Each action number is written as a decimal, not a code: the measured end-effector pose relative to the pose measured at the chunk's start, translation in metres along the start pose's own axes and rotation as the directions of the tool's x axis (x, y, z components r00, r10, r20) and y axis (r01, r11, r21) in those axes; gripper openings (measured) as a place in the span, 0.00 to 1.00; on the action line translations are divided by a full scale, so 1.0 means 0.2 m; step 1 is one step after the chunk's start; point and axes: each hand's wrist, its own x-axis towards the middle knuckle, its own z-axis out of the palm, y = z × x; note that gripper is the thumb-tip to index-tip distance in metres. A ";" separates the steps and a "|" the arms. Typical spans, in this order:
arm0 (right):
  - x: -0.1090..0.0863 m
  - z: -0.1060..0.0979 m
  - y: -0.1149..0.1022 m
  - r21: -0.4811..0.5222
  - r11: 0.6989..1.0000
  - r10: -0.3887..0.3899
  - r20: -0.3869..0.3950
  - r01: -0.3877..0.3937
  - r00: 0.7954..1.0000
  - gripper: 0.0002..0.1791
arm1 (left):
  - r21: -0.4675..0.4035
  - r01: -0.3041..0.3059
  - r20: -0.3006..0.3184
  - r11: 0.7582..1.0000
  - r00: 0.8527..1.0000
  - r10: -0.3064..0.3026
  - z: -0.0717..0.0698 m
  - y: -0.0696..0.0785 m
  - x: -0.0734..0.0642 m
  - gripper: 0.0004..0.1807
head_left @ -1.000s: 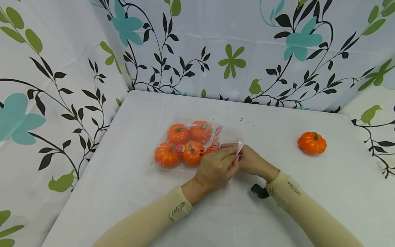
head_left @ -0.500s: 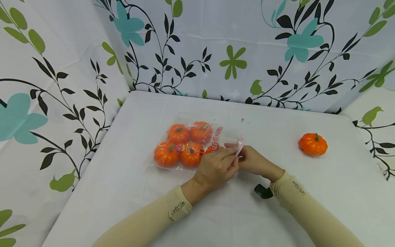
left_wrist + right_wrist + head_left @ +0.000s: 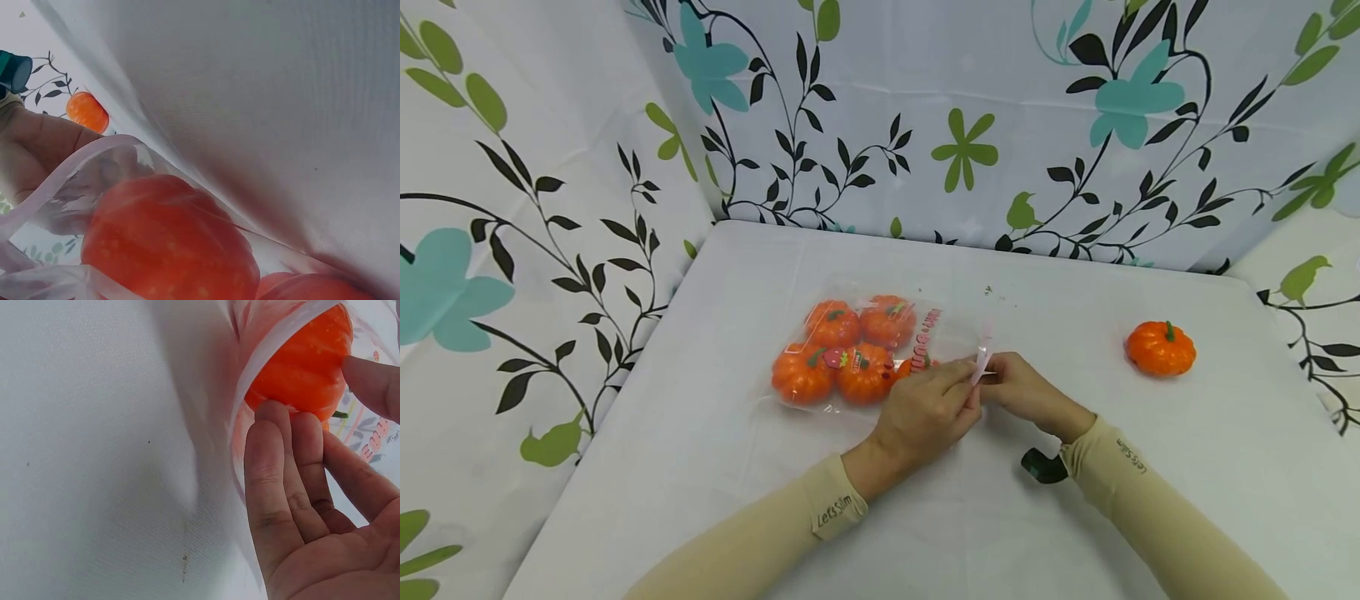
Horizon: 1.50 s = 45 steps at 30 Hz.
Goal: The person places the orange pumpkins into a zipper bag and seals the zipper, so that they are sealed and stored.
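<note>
A clear plastic bag [image 3: 953, 332] with red lettering lies on the white table, several orange toy pumpkins [image 3: 865, 375] inside. My left hand [image 3: 929, 410] pinches the pale pink edge of its mouth. In the right wrist view, my right hand [image 3: 319, 519] reaches into the opening, palm showing and fingers mostly straight. Its fingertips are right at an orange pumpkin [image 3: 306, 362] just inside the mouth. The left wrist view shows that pumpkin [image 3: 169, 237] close up, within the bag's rim, with my right hand [image 3: 37, 150] beyond it.
Another orange pumpkin [image 3: 1161, 348] sits alone at the right of the table. A dark green piece [image 3: 1043, 466] shows beside my right wrist. Small specks [image 3: 988, 290] lie near the back edge. Floral cloth [image 3: 865, 100] hangs behind and at the sides.
My right hand has drawn back slightly to the right, and its fingertips beyond the bag's edge no longer show in the head view. My left hand keeps its pinch on the bag.
</note>
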 end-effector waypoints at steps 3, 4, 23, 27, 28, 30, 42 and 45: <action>0.00 0.00 0.00 0.004 1.000 -0.020 0.000 0.020 1.000 0.20 | 0.027 -0.027 -0.012 0.999 1.000 0.027 0.00 0.01 0.00 0.11; 0.00 0.00 0.00 -0.002 1.000 -0.021 -0.003 0.021 1.000 0.20 | 0.035 -0.037 -0.016 0.999 0.999 0.038 0.01 0.01 0.00 0.11; -0.03 -0.02 0.02 -0.049 0.999 0.003 0.037 -0.001 0.999 0.13 | 0.045 -0.034 0.026 0.998 0.999 0.033 0.02 0.02 -0.01 0.11; -0.06 -0.04 0.04 -0.046 0.999 0.003 0.045 -0.001 0.999 0.16 | 0.041 -0.020 0.025 0.999 1.000 0.019 0.01 0.02 -0.01 0.09; -0.07 -0.05 0.04 -0.045 0.999 0.004 0.045 -0.002 0.999 0.17 | 0.041 -0.018 0.022 0.999 1.000 0.017 0.01 0.02 -0.01 0.09; -0.08 -0.06 0.05 -0.040 0.999 0.007 0.050 -0.005 0.999 0.20 | 0.041 -0.014 0.018 0.999 1.000 0.013 0.01 0.02 -0.01 0.09; -0.27 -0.22 0.07 -0.122 0.992 -0.015 -0.060 0.008 0.998 0.26 | 0.021 -0.009 0.013 1.000 1.000 0.009 0.02 0.03 0.01 0.05; -0.34 -0.28 0.03 -0.245 0.968 -0.083 -0.133 0.048 0.988 0.27 | 0.023 -0.015 0.006 1.000 1.000 0.015 0.02 0.03 0.01 0.05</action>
